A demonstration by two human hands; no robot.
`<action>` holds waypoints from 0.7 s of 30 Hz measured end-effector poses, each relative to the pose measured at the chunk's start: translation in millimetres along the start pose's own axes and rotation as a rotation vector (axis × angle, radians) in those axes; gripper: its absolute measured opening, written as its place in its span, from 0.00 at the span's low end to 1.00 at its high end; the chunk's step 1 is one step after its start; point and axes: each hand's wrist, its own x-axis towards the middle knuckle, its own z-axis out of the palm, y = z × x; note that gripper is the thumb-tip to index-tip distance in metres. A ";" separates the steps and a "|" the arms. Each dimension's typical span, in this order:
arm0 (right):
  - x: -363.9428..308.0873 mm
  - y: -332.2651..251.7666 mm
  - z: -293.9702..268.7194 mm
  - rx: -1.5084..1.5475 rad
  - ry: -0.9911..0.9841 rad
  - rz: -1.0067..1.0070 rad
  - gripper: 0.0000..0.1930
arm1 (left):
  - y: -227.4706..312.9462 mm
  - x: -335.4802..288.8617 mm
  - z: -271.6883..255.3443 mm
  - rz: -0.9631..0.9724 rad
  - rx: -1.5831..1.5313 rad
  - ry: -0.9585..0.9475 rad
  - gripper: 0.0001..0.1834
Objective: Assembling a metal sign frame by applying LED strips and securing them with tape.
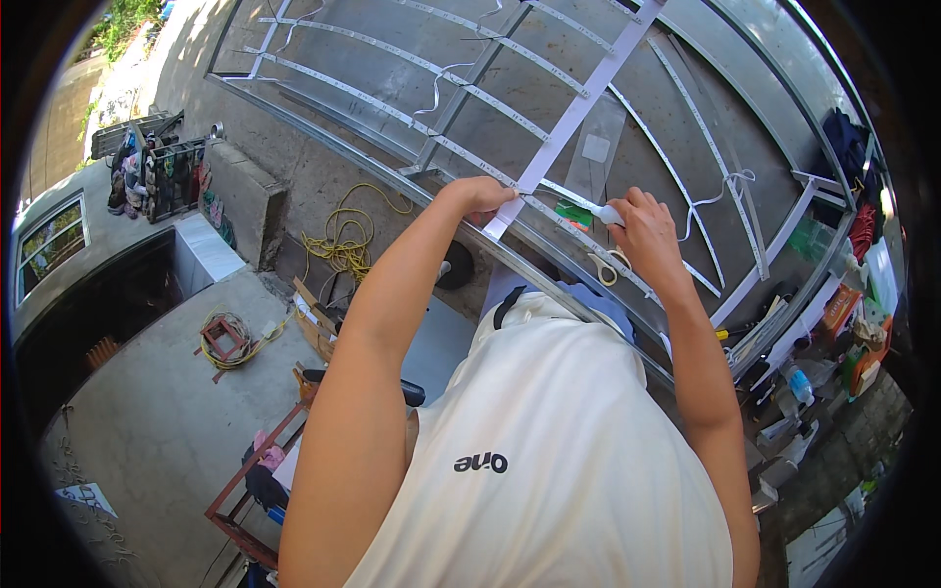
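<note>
White LED strips (368,100) with small dots run across a metal frame (323,129) in front of me. A wide flat white bar (578,110) crosses them. Where this bar meets the nearest strip, my left hand (482,198) is closed, its fingertips pinching at the strip beside the bar. To its right, my right hand (647,233) grips a white tube (607,213) with a tapered end pointing left, toward the crossing. Scissors (609,270) with pale handles lie just below the right hand. A small green and orange item (574,216) sits near the tube.
Loose white wires (437,90) stick up from the strips. Left of the frame, a yellow cable (338,235) is heaped on the ground, and another coil (231,343) lies farther off. Tools and packages (833,323) crowd the right side. A red metal frame (235,510) stands lower left.
</note>
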 end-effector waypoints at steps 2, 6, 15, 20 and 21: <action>-0.7 0.7 0.6 0.001 -0.001 0.001 0.16 | 3.3 -4.3 -0.3 -0.001 -0.002 0.002 0.41; -1.1 0.4 0.9 0.001 0.010 -0.004 0.15 | 5.3 -4.5 0.5 -0.017 0.011 0.004 0.38; -2.0 0.5 1.8 -0.005 0.017 0.002 0.15 | 3.2 -5.0 1.0 0.007 -0.004 0.026 0.37; -2.8 0.8 2.4 -0.014 0.010 0.001 0.14 | 2.7 -4.1 1.6 0.004 -0.028 0.029 0.40; -3.4 1.2 2.3 -0.019 0.006 0.005 0.14 | 6.5 -9.0 0.6 0.013 -0.023 0.032 0.40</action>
